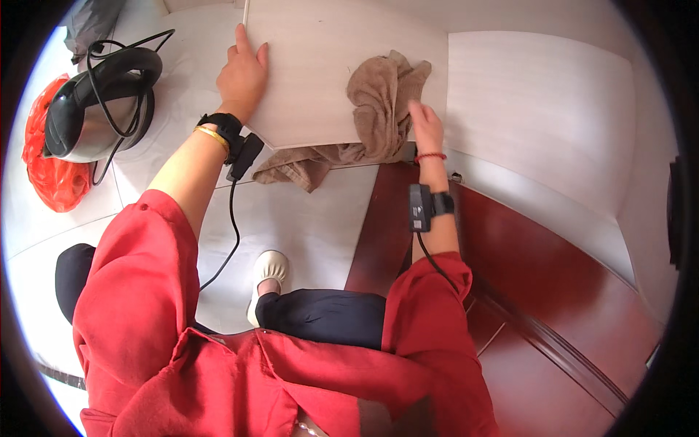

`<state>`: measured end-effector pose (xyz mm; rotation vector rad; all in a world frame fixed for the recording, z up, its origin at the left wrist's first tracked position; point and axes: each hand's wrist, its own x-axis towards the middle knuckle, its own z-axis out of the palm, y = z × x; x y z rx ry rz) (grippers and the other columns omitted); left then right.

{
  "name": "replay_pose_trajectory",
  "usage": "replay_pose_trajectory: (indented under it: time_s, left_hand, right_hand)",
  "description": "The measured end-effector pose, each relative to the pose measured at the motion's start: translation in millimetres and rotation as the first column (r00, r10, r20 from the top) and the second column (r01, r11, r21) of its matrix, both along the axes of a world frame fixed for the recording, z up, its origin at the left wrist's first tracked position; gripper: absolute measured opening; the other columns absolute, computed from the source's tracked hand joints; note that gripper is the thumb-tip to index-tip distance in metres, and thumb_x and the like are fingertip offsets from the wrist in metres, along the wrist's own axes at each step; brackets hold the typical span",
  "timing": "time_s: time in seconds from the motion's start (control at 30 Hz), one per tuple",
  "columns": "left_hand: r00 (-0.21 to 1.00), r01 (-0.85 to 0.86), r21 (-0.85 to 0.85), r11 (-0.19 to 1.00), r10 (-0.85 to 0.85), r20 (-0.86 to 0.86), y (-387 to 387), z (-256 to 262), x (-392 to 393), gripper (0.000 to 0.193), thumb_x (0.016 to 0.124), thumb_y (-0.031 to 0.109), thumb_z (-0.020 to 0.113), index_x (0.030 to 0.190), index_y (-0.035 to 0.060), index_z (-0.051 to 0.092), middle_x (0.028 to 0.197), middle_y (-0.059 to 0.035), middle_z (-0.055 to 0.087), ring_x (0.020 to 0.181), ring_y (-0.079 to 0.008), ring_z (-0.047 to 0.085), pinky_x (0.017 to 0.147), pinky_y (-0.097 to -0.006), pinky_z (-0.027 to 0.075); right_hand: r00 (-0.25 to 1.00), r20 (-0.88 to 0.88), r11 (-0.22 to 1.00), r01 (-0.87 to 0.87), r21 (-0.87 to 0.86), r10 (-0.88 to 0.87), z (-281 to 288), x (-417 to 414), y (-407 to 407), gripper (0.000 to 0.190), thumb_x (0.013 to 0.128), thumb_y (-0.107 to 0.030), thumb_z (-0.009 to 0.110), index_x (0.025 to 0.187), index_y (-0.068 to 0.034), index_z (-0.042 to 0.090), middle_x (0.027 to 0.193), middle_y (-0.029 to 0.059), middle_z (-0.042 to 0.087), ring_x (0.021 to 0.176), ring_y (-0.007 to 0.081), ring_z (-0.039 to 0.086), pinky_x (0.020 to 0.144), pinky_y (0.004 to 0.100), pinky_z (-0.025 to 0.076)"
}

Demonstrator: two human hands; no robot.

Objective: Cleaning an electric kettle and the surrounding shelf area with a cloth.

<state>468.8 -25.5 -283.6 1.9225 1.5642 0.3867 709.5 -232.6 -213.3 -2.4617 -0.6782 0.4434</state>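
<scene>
A brown terry towel (377,98) lies bunched on a white board (311,71), and part of it hangs over the near edge. My right hand (427,127) pinches the towel's right side and is slightly blurred. At the board's left edge is my left hand (243,76), its thumb on top and its index finger pointing along the edge. Its other fingers curl over that side, partly hidden. Black devices with cables are strapped to both wrists.
On the pale tiled floor at left stands an electric kettle (104,109) wrapped in its cord, beside a red plastic bag (57,169). A white panel (535,109) rises at right. Below it is a glossy dark red surface (535,240). My foot wears a cream shoe (271,266).
</scene>
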Motion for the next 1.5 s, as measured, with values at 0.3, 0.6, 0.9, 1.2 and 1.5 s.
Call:
replay_pose_trajectory:
  time_s: [0.3,0.6,0.9,1.2,1.5]
  left_hand:
    - [1.000,-0.017,0.170,0.985,0.013,0.024,-1,-19,1,0.058,0.090,0.042,0.043,0.136,0.0128,0.025,0.103,-0.0199,0.057,0.082,-0.0396,0.060,0.066,-0.0484,0.049]
    - [0.999,-0.036,0.022,0.999,0.037,-0.023,-3,-8,8,0.060,0.090,0.040,0.043,0.138,0.0129,0.021,0.107,-0.0193,0.055,0.083,-0.0390,0.060,0.066,-0.0468,0.050]
    - [0.996,-0.035,-0.033,0.999,0.038,0.077,1,-3,3,0.060,0.090,0.038,0.045,0.138,0.0123,0.021,0.106,-0.0191,0.054,0.080,-0.0379,0.060,0.065,-0.0468,0.049]
    - [0.999,0.021,0.026,0.999,-0.020,-0.044,-4,-18,4,0.061,0.088,0.035,0.049,0.137,0.0100,0.024,0.105,-0.0170,0.054,0.078,-0.0339,0.062,0.062,-0.0426,0.052]
    - [0.998,0.014,0.034,0.999,-0.012,-0.059,-4,-18,-2,0.062,0.088,0.036,0.049,0.137,0.0101,0.022,0.107,-0.0169,0.054,0.079,-0.0346,0.061,0.063,-0.0437,0.051]
  right_hand:
    - [0.884,0.422,0.973,-0.132,-0.188,0.202,-50,-6,34,0.026,0.082,-0.022,0.049,0.091,-0.003,0.065,0.088,0.0196,0.063,0.085,0.0376,0.058,0.074,0.0446,0.046]
    - [0.875,0.477,0.729,0.381,-0.569,-0.085,-35,67,-45,0.047,0.084,-0.035,0.047,0.106,0.006,0.055,0.111,0.0270,0.055,0.103,0.0402,0.053,0.088,0.0478,0.041]
    - [0.848,0.529,0.641,0.385,-0.663,0.038,-61,122,3,0.046,0.086,-0.040,0.038,0.108,-0.007,0.060,0.114,0.0164,0.056,0.106,0.0360,0.049,0.090,0.0509,0.036]
    - [0.817,0.497,0.661,0.201,-0.723,0.294,-161,229,87,0.041,0.088,-0.029,0.035,0.099,-0.005,0.066,0.104,0.0138,0.064,0.098,0.0305,0.060,0.082,0.0452,0.042]
    - [0.838,0.429,0.662,0.111,-0.741,0.339,-112,183,131,0.035,0.084,-0.023,0.044,0.107,-0.004,0.062,0.111,0.0174,0.060,0.104,0.0323,0.056,0.085,0.0417,0.044]
